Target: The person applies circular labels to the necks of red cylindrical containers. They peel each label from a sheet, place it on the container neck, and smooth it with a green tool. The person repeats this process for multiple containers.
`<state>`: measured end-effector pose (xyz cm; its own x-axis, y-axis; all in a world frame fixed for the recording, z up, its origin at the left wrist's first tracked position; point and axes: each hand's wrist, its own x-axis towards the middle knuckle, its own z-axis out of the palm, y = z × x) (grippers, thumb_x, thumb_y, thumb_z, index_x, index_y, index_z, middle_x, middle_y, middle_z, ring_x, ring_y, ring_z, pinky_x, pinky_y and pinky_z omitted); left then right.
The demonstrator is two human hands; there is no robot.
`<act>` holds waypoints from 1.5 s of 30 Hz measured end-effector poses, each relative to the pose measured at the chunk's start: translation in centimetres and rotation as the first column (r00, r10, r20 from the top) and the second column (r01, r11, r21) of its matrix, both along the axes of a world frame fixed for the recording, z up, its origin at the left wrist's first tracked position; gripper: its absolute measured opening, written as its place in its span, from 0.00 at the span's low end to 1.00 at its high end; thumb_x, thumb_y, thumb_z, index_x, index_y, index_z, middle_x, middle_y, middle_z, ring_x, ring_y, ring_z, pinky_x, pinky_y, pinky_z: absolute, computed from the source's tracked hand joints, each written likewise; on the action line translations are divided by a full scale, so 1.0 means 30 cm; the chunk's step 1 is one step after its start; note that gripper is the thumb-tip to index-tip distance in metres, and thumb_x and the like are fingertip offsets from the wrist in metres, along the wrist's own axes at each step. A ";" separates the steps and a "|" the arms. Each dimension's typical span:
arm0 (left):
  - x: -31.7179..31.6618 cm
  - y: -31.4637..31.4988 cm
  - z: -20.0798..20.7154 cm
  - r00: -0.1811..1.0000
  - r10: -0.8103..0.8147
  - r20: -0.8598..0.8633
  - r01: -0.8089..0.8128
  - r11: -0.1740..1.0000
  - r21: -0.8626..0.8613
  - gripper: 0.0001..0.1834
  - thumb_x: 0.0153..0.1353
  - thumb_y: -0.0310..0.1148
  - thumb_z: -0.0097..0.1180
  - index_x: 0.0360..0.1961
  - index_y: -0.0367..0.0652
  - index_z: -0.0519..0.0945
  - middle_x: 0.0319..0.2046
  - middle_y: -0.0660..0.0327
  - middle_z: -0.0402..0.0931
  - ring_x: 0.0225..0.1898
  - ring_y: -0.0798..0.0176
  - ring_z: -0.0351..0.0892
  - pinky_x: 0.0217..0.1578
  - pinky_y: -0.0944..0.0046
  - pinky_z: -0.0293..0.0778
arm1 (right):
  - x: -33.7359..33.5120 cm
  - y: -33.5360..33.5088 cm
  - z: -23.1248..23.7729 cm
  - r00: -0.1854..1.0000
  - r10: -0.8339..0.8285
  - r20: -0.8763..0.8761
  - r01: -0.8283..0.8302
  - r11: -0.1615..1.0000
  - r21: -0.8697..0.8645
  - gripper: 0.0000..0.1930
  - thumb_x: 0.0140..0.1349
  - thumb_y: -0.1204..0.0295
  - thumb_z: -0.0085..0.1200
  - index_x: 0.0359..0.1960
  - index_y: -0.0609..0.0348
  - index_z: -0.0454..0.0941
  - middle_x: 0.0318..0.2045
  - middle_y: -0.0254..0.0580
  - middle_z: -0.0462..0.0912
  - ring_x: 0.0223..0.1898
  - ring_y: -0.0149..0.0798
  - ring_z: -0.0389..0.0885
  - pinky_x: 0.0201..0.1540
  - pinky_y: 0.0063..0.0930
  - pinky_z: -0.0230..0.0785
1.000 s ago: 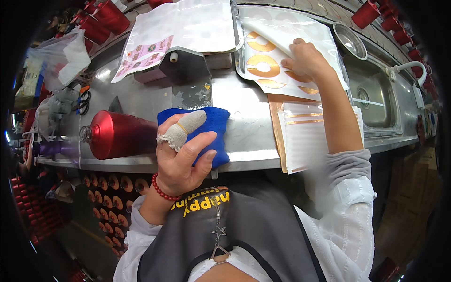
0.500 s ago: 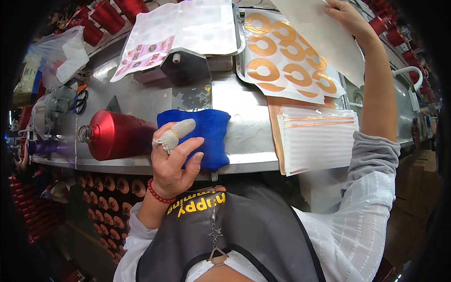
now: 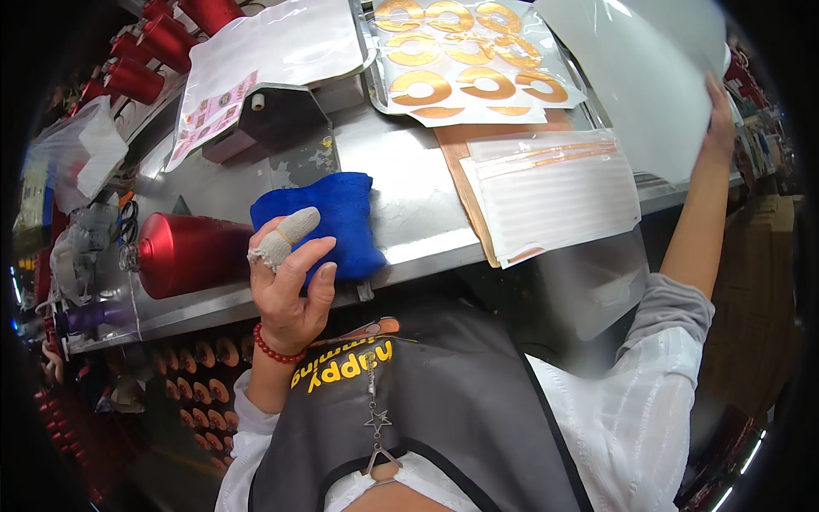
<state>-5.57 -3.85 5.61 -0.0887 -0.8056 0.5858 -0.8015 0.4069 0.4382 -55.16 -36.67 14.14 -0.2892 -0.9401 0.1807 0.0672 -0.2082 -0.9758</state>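
My left hand (image 3: 290,286) has a cloth cover on one finger and a red bead bracelet at the wrist. Its fingers are apart and slightly bent over the near left part of a folded blue cloth (image 3: 337,226), with nothing gripped. A glossy red bottle (image 3: 192,256) lies on its side just left of that hand, its neck pointing left. Out at the far right, my right hand (image 3: 721,124) grips the edge of a large translucent white sheet (image 3: 640,77). Left of this sheet lies a sheet of gold ring-shaped stickers (image 3: 486,81), uncovered on a tray.
A stack of white sheets with copper stripes (image 3: 554,196) lies on brown card at the table's near edge. Behind the cloth stands a dark angled stand (image 3: 273,124), beside white and pink sheets (image 3: 273,51). Several red bottles (image 3: 166,38) stand at the back left.
My right hand has carried the white sheet to the right, away from the gold stickers. My left hand stays at the blue cloth. The whole view has shifted.
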 end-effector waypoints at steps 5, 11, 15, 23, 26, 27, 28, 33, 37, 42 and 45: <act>-0.022 -0.004 -0.010 0.999 -0.048 -0.020 0.048 0.999 0.000 0.12 0.59 0.26 0.63 0.46 0.40 0.84 0.49 0.46 0.80 0.53 0.44 0.74 0.55 0.51 0.71 | -0.626 0.543 -0.291 0.922 -0.149 0.358 0.072 0.973 0.218 0.31 0.74 0.52 0.39 0.69 0.64 0.63 0.63 0.54 0.73 0.62 0.56 0.73 0.65 0.48 0.65; -0.052 -0.025 -0.010 0.995 -0.090 -0.036 0.090 0.996 0.016 0.12 0.59 0.25 0.62 0.45 0.39 0.84 0.49 0.47 0.80 0.53 0.45 0.75 0.55 0.52 0.71 | -1.123 0.907 -0.797 0.693 -0.720 0.037 0.669 0.661 0.340 0.33 0.73 0.50 0.46 0.67 0.65 0.65 0.60 0.52 0.76 0.56 0.55 0.78 0.55 0.51 0.74; -0.066 -0.016 0.009 0.996 -0.087 -0.011 0.087 0.996 0.003 0.12 0.59 0.25 0.62 0.45 0.39 0.84 0.49 0.47 0.80 0.53 0.44 0.75 0.54 0.52 0.71 | -1.046 0.797 -0.866 0.626 -0.675 -0.390 0.724 0.318 0.612 0.26 0.71 0.54 0.51 0.67 0.48 0.69 0.38 0.41 0.78 0.23 0.39 0.74 0.20 0.29 0.66; -0.057 -0.016 0.055 0.999 -0.048 0.008 0.048 0.997 -0.054 0.12 0.60 0.26 0.61 0.45 0.38 0.84 0.48 0.45 0.80 0.52 0.44 0.75 0.53 0.52 0.72 | 0.129 0.140 -0.362 0.231 0.085 -0.969 -0.391 0.920 -0.012 0.23 0.67 0.83 0.44 0.59 0.50 0.80 0.66 0.42 0.71 0.67 0.45 0.67 0.67 0.32 0.60; -0.025 0.012 0.053 1.000 0.004 0.009 -0.004 0.998 -0.057 0.11 0.61 0.26 0.60 0.44 0.37 0.84 0.47 0.44 0.80 0.51 0.44 0.75 0.53 0.52 0.72 | 0.291 0.013 -0.384 0.000 0.148 -0.989 -0.365 0.921 0.137 0.18 0.66 0.79 0.49 0.52 0.49 0.85 0.64 0.44 0.73 0.65 0.49 0.68 0.64 0.39 0.65; -0.006 0.032 0.054 0.999 0.037 0.008 -0.037 0.998 -0.055 0.11 0.61 0.26 0.60 0.44 0.37 0.84 0.47 0.44 0.80 0.51 0.44 0.75 0.52 0.52 0.72 | 0.317 -0.007 -0.396 -0.055 0.182 -0.982 -0.329 0.925 0.190 0.16 0.65 0.78 0.51 0.49 0.49 0.87 0.63 0.45 0.73 0.65 0.49 0.69 0.63 0.41 0.67; 0.008 0.057 0.052 0.997 0.074 0.005 -0.074 0.996 -0.052 0.11 0.61 0.26 0.59 0.44 0.37 0.84 0.47 0.44 0.80 0.51 0.44 0.75 0.52 0.52 0.72 | 0.331 -0.017 -0.391 -0.107 0.192 -0.975 -0.311 0.925 0.217 0.15 0.65 0.77 0.52 0.49 0.49 0.87 0.63 0.44 0.74 0.64 0.49 0.69 0.62 0.41 0.68; 0.061 0.142 0.089 0.993 0.121 -0.013 -0.121 0.986 -0.116 0.14 0.69 0.34 0.51 0.44 0.33 0.81 0.49 0.36 0.79 0.54 0.42 0.75 0.56 0.47 0.68 | 0.294 -0.087 -0.367 -0.249 0.045 -0.967 -0.253 0.961 0.110 0.13 0.66 0.71 0.52 0.46 0.48 0.88 0.58 0.39 0.78 0.58 0.51 0.73 0.56 0.43 0.72; 0.193 0.159 0.095 0.978 0.205 0.033 -0.159 0.841 -0.517 0.14 0.70 0.29 0.44 0.43 0.26 0.77 0.49 0.31 0.77 0.53 0.38 0.79 0.59 0.43 0.71 | 0.276 -0.189 -0.344 -0.302 0.240 -0.923 0.098 0.970 0.221 0.25 0.59 0.49 0.58 0.47 0.55 0.86 0.51 0.49 0.83 0.53 0.56 0.80 0.54 0.44 0.74; 0.383 0.235 0.164 0.912 0.406 0.051 -0.314 0.775 -0.548 0.17 0.69 0.26 0.44 0.51 0.20 0.72 0.55 0.31 0.72 0.57 0.40 0.75 0.64 0.47 0.68 | 0.245 -0.306 -0.371 -0.263 0.459 -0.849 0.011 0.881 0.473 0.29 0.55 0.45 0.59 0.25 0.67 0.86 0.24 0.55 0.84 0.28 0.48 0.85 0.35 0.39 0.75; 0.433 0.239 0.104 0.861 0.427 -0.276 -0.507 0.754 -0.417 0.22 0.70 0.29 0.47 0.60 0.23 0.67 0.61 0.38 0.70 0.63 0.46 0.70 0.66 0.52 0.63 | 0.219 -0.330 -0.361 -0.279 0.533 -0.799 -0.001 0.831 0.556 0.22 0.53 0.53 0.60 0.20 0.64 0.85 0.20 0.52 0.83 0.25 0.47 0.84 0.35 0.36 0.75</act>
<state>7.41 3.31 8.74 0.3498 -0.3531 0.8677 -0.8835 0.1837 0.4309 -48.58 -46.56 3.32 0.2550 -0.9077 -0.3333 -0.9555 -0.2893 0.0567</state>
